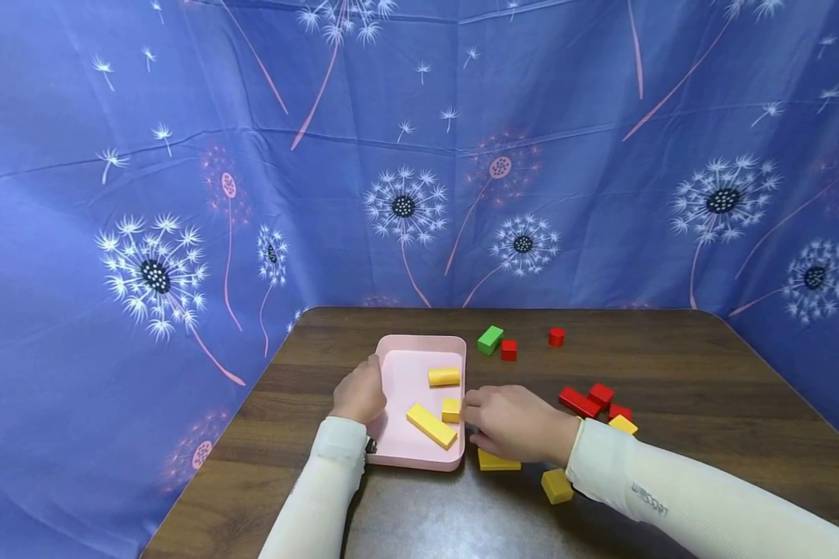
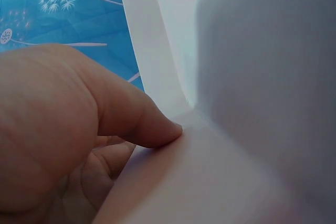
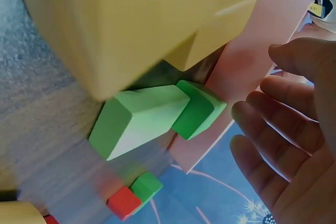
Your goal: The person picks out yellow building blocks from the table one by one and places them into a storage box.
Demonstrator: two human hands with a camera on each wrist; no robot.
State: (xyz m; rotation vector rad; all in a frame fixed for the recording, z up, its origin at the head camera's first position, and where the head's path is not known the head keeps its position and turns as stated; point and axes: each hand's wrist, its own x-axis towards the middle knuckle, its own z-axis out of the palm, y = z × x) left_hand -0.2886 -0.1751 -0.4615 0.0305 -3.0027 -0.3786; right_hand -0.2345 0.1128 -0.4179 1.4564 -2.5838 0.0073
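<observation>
Apparently, the left hand (image 1: 360, 394) pinches the pink tray (image 1: 405, 376) at its left wall, thumb inside, probably so that it does not slide on the surface (image 1: 671, 369). The right hand (image 1: 513, 421) is at the right wall; its grip is loosely open and has nothing in it. Inside the tray are 3 yellow blocks (image 1: 431, 425), likely gathered there by colour. Outside, I count 3 yellow pieces (image 1: 557, 487), 5 red pieces (image 1: 579, 402) and, in the right wrist view, 3 green pieces (image 3: 139, 121).
</observation>
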